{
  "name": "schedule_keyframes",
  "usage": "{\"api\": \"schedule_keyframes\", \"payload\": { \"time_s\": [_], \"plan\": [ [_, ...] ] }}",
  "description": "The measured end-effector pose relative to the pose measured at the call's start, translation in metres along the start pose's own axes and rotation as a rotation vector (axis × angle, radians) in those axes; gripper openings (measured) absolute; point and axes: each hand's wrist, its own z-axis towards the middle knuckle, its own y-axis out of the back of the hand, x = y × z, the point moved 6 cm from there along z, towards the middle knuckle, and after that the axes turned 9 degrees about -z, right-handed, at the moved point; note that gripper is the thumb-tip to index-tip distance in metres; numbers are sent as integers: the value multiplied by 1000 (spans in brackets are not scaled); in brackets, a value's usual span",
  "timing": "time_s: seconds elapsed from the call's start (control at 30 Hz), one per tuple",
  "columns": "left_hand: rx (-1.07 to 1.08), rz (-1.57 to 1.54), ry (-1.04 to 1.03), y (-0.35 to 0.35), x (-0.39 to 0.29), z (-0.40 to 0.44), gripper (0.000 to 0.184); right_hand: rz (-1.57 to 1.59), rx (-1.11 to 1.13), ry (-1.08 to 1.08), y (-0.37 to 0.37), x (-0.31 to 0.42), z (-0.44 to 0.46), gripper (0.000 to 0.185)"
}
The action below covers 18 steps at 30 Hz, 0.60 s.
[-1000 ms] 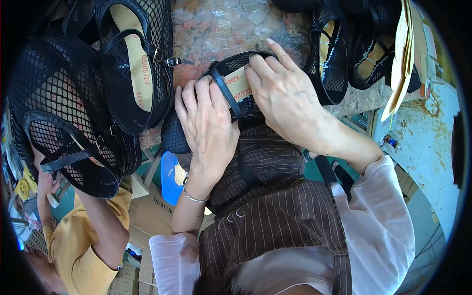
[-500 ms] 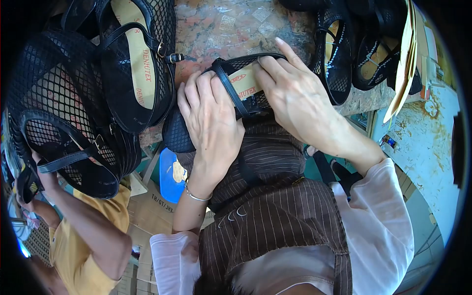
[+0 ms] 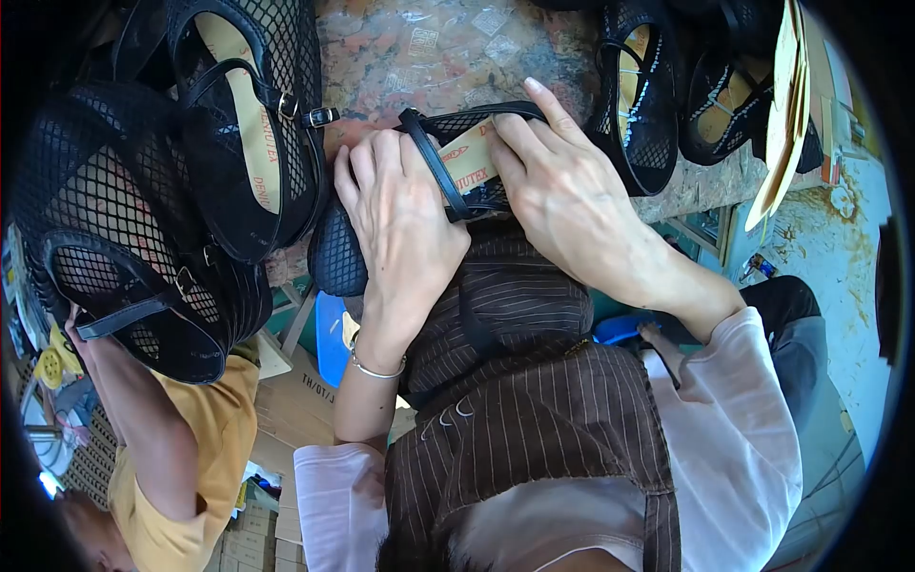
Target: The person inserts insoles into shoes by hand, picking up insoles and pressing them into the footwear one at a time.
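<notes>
A black mesh shoe (image 3: 340, 250) with a strap and a beige insole (image 3: 465, 164) with red lettering lies at the front edge of the table. Wrapped over its toe part is my left hand (image 3: 402, 212), fingertips beside the strap (image 3: 434, 164). My right hand (image 3: 572, 195) grips the heel part, its fingers bent into the opening over the insole and the index finger stretched out past the rim. The fingertips inside the shoe are partly hidden.
Black mesh shoes (image 3: 255, 133) are piled at the left, with more black shoes (image 3: 640, 105) at the right of the stained table (image 3: 381, 57). Beige sheets (image 3: 786, 114) stand upright at the right. A co-worker in a yellow top (image 3: 224, 410) is at lower left.
The held shoe stays in both hands with only slight shifts. The co-worker's arm has moved at lower left, and a dark-clothed leg has come into view at the right.
</notes>
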Motion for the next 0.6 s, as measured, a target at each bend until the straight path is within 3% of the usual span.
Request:
{"api": "schedule_keyframes", "payload": {
  "time_s": [0.33,0.4,0.53,0.6],
  "plan": [
    [9,11,-47,-5,1,2,52,76,-84,6,5,-4,-1,20],
    [22,-21,-39,-6,3,3,50,123,59,11,0,-5,-1,39],
    [26,-56,-49,-7,6,0,56,153,35,1,3,-6,3,34],
    [35,-92,-99,-7,5,-2,65,115,-46,2,6,-7,6,19]
  ]
}}
